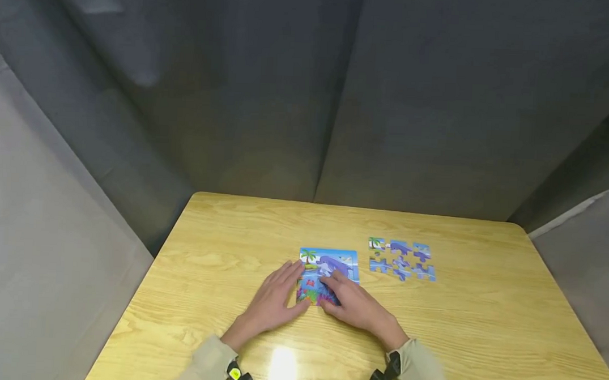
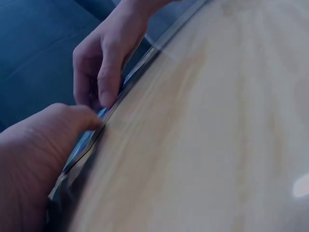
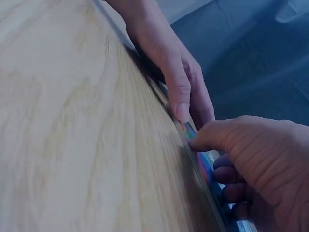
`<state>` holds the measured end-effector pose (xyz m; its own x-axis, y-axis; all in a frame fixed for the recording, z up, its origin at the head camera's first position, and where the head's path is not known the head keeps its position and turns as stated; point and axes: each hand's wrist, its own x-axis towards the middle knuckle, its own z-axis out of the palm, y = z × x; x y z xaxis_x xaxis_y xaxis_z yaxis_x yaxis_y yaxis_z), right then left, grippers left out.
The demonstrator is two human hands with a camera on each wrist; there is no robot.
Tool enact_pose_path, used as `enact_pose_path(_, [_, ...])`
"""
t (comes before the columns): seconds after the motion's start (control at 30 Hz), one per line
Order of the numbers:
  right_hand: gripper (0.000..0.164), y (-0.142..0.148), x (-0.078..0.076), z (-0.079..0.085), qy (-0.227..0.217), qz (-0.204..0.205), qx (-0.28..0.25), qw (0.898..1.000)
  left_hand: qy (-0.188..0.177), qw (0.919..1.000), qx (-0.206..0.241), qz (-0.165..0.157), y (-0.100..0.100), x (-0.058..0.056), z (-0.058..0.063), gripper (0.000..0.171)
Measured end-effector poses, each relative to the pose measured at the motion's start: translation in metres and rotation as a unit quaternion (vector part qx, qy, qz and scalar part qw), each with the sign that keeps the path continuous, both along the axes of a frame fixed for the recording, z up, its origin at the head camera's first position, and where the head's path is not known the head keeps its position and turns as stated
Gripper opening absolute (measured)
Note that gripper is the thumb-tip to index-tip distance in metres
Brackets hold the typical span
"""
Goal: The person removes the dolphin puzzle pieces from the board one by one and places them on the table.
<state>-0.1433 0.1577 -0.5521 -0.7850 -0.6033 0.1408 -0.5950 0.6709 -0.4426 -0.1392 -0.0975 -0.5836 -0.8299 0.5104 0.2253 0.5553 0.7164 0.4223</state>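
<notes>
A puzzle board (image 1: 332,258) with a palm tree, a dolphin and a colourful seabed lies on the wooden table. My left hand (image 1: 274,299) rests along its left side, fingers stretched forward and thumb near the front edge. Over the lower right of the picture is my right hand (image 1: 358,305), its fingertips on the board. The right wrist view shows the fingers of that right hand (image 3: 256,169) bent against the surface, thumb by the front rim. I cannot tell whether a puzzle piece is under them. In the left wrist view, the board (image 2: 87,145) appears edge-on between both hands.
Several loose puzzle pieces (image 1: 401,257) lie in two rows to the right of the board, with parts of a palm tree and a dolphin on them. Grey curtains (image 1: 267,97) hang behind the table (image 1: 482,334) and at its sides. Each wrist carries a small black camera (image 1: 385,375).
</notes>
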Motion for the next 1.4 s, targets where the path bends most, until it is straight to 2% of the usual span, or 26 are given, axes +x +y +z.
enact_pose_path(0.13, [0.051,-0.007,0.003,0.005,0.001,0.007,0.011,1.0,0.004,0.9996,-0.016,-0.023,-0.006,-0.005,-0.001,0.082])
enact_pose_path(0.3, [0.045,-0.013,0.004,0.007,0.006,0.0,0.009,1.0,0.024,0.9991,-0.029,-0.017,-0.007,-0.009,-0.005,0.085])
enact_pose_path(0.6, [0.032,-0.019,0.003,-0.006,0.02,-0.034,-0.038,0.998,0.017,0.9994,-0.031,-0.005,-0.004,-0.007,-0.012,0.093])
enact_pose_path(0.93, [0.026,-0.019,0.0,-0.013,-0.014,-0.058,-0.092,0.994,0.024,0.9992,-0.03,-0.006,-0.004,-0.007,-0.011,0.093])
enact_pose_path(1.1, [0.028,-0.019,-0.003,-0.013,-0.007,-0.067,-0.076,0.995,0.031,0.9987,-0.04,-0.006,-0.004,-0.01,-0.01,0.093])
enact_pose_path(1.4, [0.032,-0.02,-0.001,-0.014,0.004,-0.067,-0.061,0.996,0.031,0.9984,-0.048,-0.004,-0.005,-0.009,-0.011,0.094])
